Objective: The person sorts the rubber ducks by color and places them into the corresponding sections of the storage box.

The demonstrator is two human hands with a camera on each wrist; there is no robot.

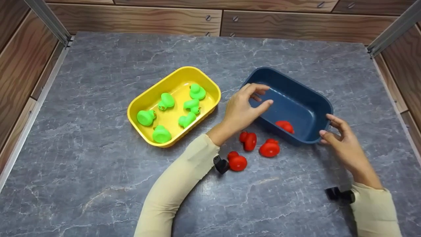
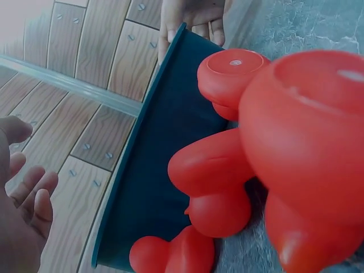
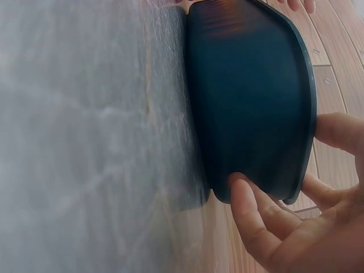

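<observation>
My left hand (image 1: 241, 107) hovers at the left end of a dark blue bin (image 1: 296, 82), fingers spread and holding nothing. At that bin's right end, my right hand (image 1: 347, 148) holds the corner with thumb and fingertips; the right wrist view shows the fingers against the outer blue wall (image 3: 250, 102). One red rubber duck (image 1: 284, 126) lies inside the bin, partly hidden by its near wall. Several more red ducks lie on the table in front, among them one tipped duck (image 1: 269, 148) and another (image 2: 210, 182) close to the left wrist camera.
To the left stands a yellow bin (image 1: 148, 92) with several green rubber ducks, including one at its back (image 1: 197, 92). Both bins sit on a grey marbled table (image 1: 82, 164). Wood-patterned panels (image 1: 141, 21) border the table's back and sides.
</observation>
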